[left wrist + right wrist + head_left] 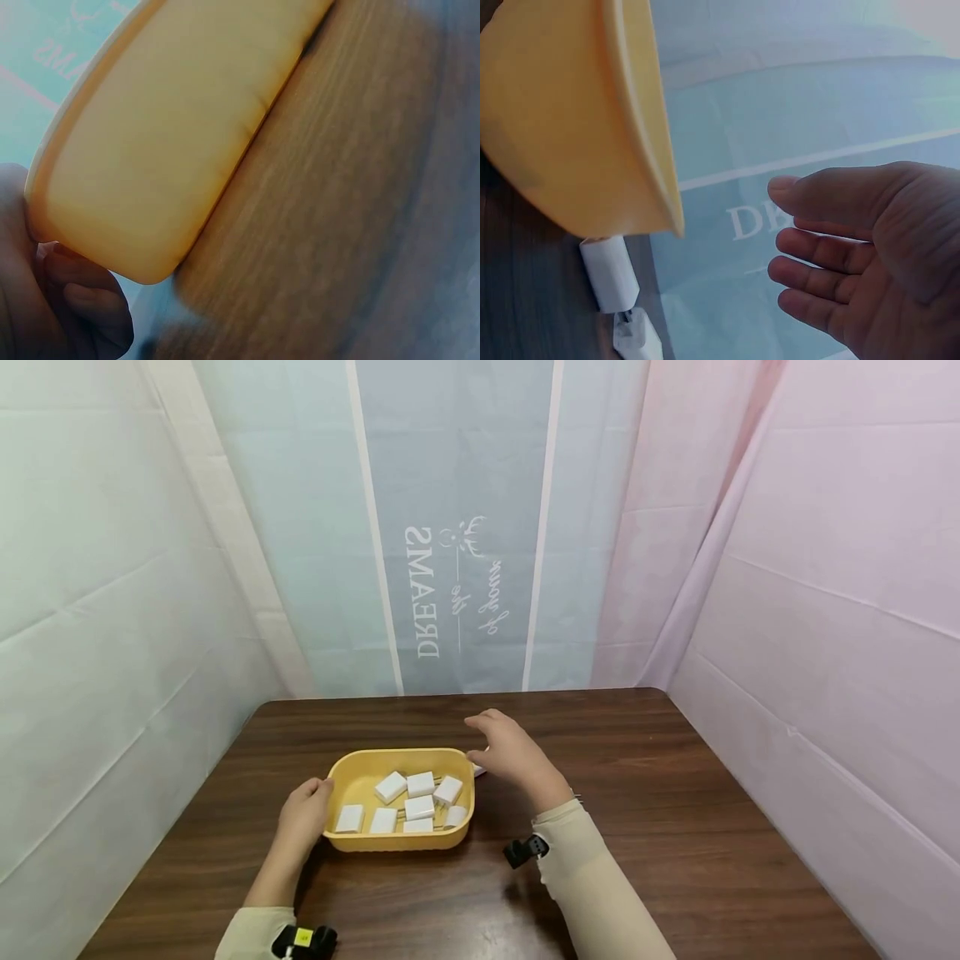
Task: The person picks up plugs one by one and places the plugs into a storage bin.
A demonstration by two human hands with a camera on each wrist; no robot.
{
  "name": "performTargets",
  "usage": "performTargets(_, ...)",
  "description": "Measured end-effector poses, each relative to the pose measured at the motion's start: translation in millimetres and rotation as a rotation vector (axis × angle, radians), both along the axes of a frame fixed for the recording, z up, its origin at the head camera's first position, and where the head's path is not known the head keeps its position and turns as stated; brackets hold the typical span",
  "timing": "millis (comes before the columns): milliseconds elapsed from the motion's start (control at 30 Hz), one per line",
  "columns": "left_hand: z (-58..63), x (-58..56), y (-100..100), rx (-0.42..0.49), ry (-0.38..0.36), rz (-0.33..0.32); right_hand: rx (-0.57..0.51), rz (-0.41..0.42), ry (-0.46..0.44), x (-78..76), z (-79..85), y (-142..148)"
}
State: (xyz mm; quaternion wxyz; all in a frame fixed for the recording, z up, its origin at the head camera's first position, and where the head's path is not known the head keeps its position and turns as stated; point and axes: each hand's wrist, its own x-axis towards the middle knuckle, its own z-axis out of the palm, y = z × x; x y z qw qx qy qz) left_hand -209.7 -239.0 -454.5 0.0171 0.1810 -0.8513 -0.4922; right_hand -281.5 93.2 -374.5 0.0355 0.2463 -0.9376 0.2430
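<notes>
A yellow plastic bin [401,842] holds several white plug-in chargers [349,819], some with metal prongs showing. My left hand [302,817] pinches the bin's left end at the rim, thumb above and curled fingers [97,307] below. Off the bin's right end, my right hand [517,762] hovers with fingers apart and loosely bent. Nothing lies between its thumb and fingers in the right wrist view. Just outside that end, on the table, are two white chargers [609,274], largely hidden by the right hand in the head view.
The dark wood-grain table [637,827] runs back to a printed cloth curtain [480,527]. Pale cloth hangs along the left [112,610] and right [840,610] sides. Black wrist cameras [303,941] are strapped over both sleeves.
</notes>
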Motion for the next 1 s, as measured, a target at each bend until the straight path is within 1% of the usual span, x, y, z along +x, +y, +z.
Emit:
performTargets(200,0.6,0.0,-1,0.010,0.005,0.012,-0.013,0.006,-0.041,-6.9,-6.7,3)
performTargets(400,0.5,-0.4,-1,0.002,0.009,0.010,-0.024,0.033,-0.083,-13.2,-18.5,3)
performTargets(533,-2.1,-1.4,-1,0.004,0.009,0.003,-0.016,0.021,-0.106,-16.5,-27.8,3)
performTargets(733,-6.5,-2.9,-1,-0.002,0.022,0.013,-0.017,0.028,-0.093,-20.6,-40.6,2)
performTargets(900,-8.4,-2.5,0,-0.016,0.032,0.012,-0.017,0.029,-0.121,-22.5,-51.5,2)
performTargets(1000,-9.1,-1.7,0,-0.014,0.033,0.017,-0.007,0.034,-0.120,-23.8,-58.9,1)
